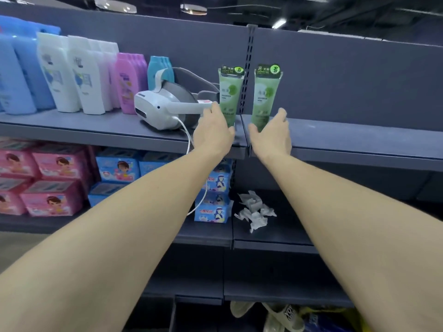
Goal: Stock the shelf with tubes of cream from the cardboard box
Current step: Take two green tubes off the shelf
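Both arms stretched up toward the top shelf (335,137) of a grey store rack. Left hand (213,133) wrapped round the lower end of the left tube of cream (230,97), grip grasping it between thumb and fingers. Right hand (272,135) wrapped the same way round the lower end of the right tube of cream (265,97), grip grasping it. Both green tubes upright, dark label ends up, bottoms at the shelf surface or just above it: could not tell which. Left tube just left of the slotted upright post (248,68), right tube just right of it, the 2 near each other but apart.

Just left of the left hand, on the same shelf, a white headset (163,109) with a white cable (191,149) hanging over the edge. Farther left, rows of white bottles (72,75), purple bottles (128,82), teal bottles (158,68) and blue bottles (16,75). On the shelf below, pink boxes (50,183) and blue boxes (117,168), and crumpled white paper (255,212) lying to the right of them.
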A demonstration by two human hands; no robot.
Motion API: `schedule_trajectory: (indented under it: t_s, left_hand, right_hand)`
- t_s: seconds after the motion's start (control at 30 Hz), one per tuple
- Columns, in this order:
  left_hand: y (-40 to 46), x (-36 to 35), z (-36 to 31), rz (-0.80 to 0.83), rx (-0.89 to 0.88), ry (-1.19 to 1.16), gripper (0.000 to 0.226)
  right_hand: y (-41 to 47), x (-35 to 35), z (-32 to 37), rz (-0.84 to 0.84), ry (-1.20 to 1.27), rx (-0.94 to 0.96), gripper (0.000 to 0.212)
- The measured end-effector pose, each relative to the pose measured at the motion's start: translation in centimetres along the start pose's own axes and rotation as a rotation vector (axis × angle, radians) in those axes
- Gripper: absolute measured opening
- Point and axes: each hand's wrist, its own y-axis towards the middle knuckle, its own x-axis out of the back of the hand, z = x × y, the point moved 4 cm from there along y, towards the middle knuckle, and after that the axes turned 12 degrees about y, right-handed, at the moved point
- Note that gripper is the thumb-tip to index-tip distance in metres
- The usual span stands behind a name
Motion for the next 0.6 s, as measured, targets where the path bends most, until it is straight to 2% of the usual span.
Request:
schedule_trajectory:
  t_s: [0.07, 0.13, 0.2, 0.27, 0.6]
  left_hand:
    - [1.0, -0.6, -0.1, -0.001, 0.046, -0.051, 0.056]
    - [1.8, -1.2, -0.2, -0.017, 0.063, -0.091, 0.058]
    - [2.3, -1.5, -0.4, -0.052, 0.051, -0.138, 0.052]
    - [2.5, -1.7, -0.5, -0.070, 0.044, -0.177, 0.044]
    - [1.6, -1.0, -0.9, -0.095, 0.039, -0.233, 0.039]
  right_hand:
    - [1.0, -0.5, 0.4, -0.027, -0.006, -0.015, 0.075]
    - [1.6, -1.1, 0.6, -0.051, -0.010, -0.015, 0.062]
    - [1.8, -1.6, 0.5, -0.080, 0.003, 0.004, 0.045]
    - [1.9, -1.9, 0.2, -0.094, 0.012, 0.024, 0.038]
    - [0.6, -0.4, 0.2, -0.069, 0.045, 0.075, 0.037]
